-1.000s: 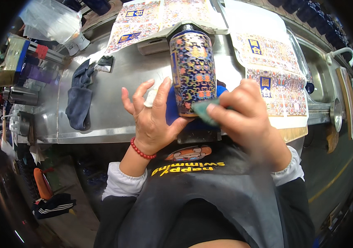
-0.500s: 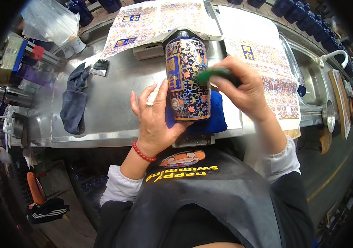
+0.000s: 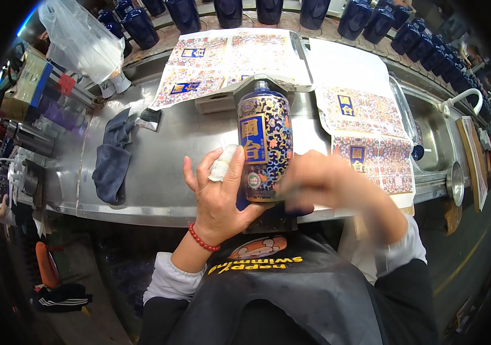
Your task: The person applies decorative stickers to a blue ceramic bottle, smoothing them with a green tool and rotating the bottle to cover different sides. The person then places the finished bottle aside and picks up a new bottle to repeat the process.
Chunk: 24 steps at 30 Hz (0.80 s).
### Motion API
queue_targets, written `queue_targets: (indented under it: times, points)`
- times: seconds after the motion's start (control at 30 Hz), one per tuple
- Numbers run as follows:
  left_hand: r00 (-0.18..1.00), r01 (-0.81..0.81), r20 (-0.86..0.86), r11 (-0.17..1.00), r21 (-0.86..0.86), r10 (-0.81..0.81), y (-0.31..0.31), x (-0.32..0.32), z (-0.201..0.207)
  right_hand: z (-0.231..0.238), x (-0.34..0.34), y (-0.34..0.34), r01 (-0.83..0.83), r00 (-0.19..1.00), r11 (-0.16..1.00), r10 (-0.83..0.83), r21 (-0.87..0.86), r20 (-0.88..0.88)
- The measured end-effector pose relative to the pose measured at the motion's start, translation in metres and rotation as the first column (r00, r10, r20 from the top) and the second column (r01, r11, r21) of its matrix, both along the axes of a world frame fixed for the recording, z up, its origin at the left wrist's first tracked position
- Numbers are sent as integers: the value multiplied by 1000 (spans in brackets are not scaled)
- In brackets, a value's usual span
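A dark blue glass bottle (image 3: 271, 144) with a colourful floral decal lies tilted, neck pointing away from me, its neck by a propped dark-edged board. My left hand (image 3: 219, 192) steadies the bottle from its left side, thumb near the base and index finger along the body. Something white (image 3: 222, 163), like a wad or a wrapping, is at its fingers. My right hand (image 3: 326, 184), blurred by motion, curls at the bottle's lower right side. A faint green smear at its fingers matches the green hand tool seen before; its shape is unclear.
Decal sheets (image 3: 199, 63) lie behind the bottle, and more decal sheets (image 3: 366, 132) to the right. A dark cloth (image 3: 113, 161) and a small packet (image 3: 149, 119) lie at left. Blue bottles (image 3: 228, 11) line the back. A sink (image 3: 429, 121) is at right.
My right hand has swept down from the bottle's upper right side to its lower right. The head view has tilted up, showing more bottles at the back.
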<state>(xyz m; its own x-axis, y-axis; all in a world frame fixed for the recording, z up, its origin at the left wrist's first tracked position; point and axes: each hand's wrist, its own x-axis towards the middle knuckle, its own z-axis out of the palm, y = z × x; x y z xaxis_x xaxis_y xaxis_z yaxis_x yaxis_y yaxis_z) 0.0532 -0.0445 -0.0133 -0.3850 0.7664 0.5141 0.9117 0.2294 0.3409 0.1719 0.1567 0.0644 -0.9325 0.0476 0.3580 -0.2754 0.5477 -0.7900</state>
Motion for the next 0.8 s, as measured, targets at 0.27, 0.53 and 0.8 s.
queue_targets:
  times: [0.27,0.53,0.8]
  points:
    - [999,-16,42,999,-43,17,2,-2,-3,3,-3,4,-195,978,958,205,210,-29]
    - [1000,-24,-6,1000,0,24,10,0,9,9,-10,8,-128,975,913,188,388,-120]
    - [997,-14,-76,1000,11,14,-1,-1,8,-4,-16,17,28,941,836,163,548,-296]
